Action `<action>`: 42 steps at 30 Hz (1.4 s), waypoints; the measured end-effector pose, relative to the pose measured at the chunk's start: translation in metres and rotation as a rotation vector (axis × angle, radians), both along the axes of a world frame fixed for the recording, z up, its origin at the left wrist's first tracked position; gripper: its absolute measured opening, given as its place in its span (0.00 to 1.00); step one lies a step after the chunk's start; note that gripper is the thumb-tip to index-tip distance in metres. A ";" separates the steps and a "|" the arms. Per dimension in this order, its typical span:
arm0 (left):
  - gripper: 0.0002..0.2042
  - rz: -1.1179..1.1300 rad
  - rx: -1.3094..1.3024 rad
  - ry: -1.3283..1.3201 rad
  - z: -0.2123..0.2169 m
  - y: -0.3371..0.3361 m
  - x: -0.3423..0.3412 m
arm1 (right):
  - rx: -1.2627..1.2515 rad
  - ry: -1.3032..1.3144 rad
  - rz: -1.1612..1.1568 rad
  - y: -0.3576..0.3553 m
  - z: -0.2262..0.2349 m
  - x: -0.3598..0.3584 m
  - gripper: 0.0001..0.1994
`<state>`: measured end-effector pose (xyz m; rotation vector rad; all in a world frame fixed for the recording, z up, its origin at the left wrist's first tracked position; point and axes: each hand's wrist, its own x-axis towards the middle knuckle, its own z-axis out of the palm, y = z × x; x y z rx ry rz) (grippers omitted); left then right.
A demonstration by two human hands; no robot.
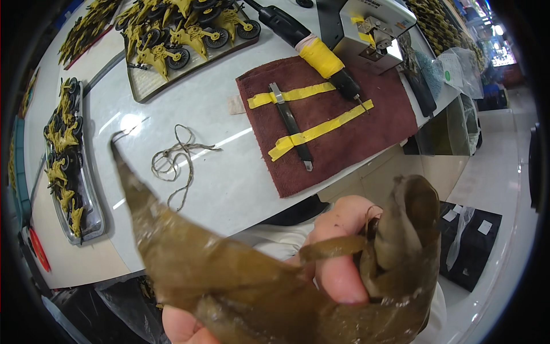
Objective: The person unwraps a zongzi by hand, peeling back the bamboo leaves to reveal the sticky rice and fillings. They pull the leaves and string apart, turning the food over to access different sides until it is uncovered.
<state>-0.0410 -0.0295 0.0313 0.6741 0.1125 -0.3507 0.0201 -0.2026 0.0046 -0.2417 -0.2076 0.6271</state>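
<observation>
A long, shiny olive-brown leaf (229,266) stretches across the lower view, its narrow tip pointing up and left over the white table. My left hand (186,327) grips it from beneath at the lower edge; most of that hand is hidden by the leaf. Near the right end, my right hand (344,246) has its fingers curled round the leaf, with a narrow strip lying across them. There the leaf bends upward into a rolled, hollow fold. Beyond the leaf, a thin loose string (166,153) lies in loops on the table, apart from both hands.
Yellow toy motorcycles fill a tray (143,92) at the back and a clear tray (94,212) at left. A maroon cloth (335,135) bears a taped-down black tool (289,126) and an electric screwdriver (326,60). Behind stands a white machine (384,17). A black box (472,246) is at right.
</observation>
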 end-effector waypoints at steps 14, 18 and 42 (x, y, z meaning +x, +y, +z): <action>0.21 0.099 -0.091 0.374 -0.006 -0.001 0.037 | 0.103 -0.035 -0.083 -0.036 -0.095 -0.012 0.17; 0.19 0.137 0.013 0.166 -0.011 -0.001 0.033 | -0.002 -0.034 0.011 -0.049 -0.092 -0.005 0.13; 0.27 -0.199 0.078 0.147 0.011 -0.004 0.006 | 0.037 -0.061 -0.017 -0.033 -0.062 -0.001 0.10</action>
